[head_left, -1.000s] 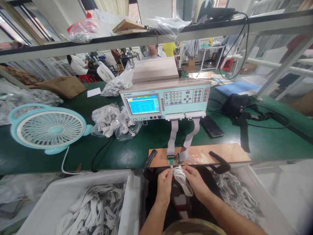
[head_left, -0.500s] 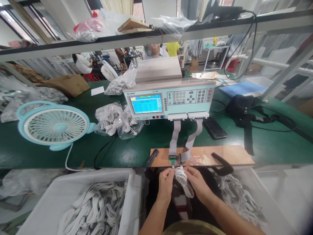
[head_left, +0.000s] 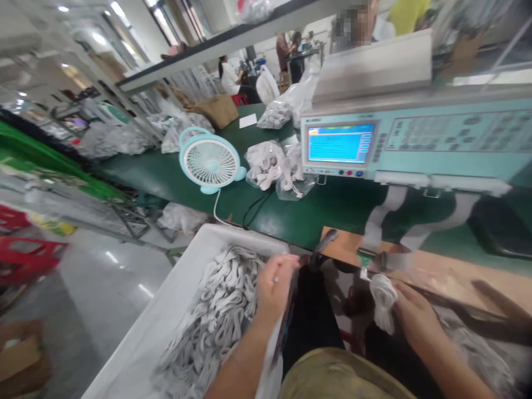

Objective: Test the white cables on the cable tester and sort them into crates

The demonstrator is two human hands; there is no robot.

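Note:
My right hand point(head_left: 411, 307) is closed on a coiled white cable point(head_left: 383, 299), gripping the bundle from its right side. From the coil a short end runs to a white plug at a small green circuit board point(head_left: 366, 255); whether it is fully seated I cannot tell. A grey ribbon cable point(head_left: 376, 221) joins that board to the tester point(head_left: 344, 144) with a lit blue screen. My left hand point(head_left: 274, 291) is over the right side of the white bin point(head_left: 236, 233), its fingers loosely bent and slightly blurred, with no cable visible in it. Coiled grey-white cables point(head_left: 226, 299) fill the bin.
A wooden board point(head_left: 344, 246) lies along the green table's front edge, with a black clamp point(head_left: 324, 244) at its left end. Bagged cables point(head_left: 266, 163) and a light-blue fan point(head_left: 211, 163) stand left of the tester. More cables point(head_left: 477, 349) lie at lower right. People work behind.
The view has turned left. My left hand has let go of the cable's plug end and moved left to the bin. My right hand still grips the coil by the circuit board.

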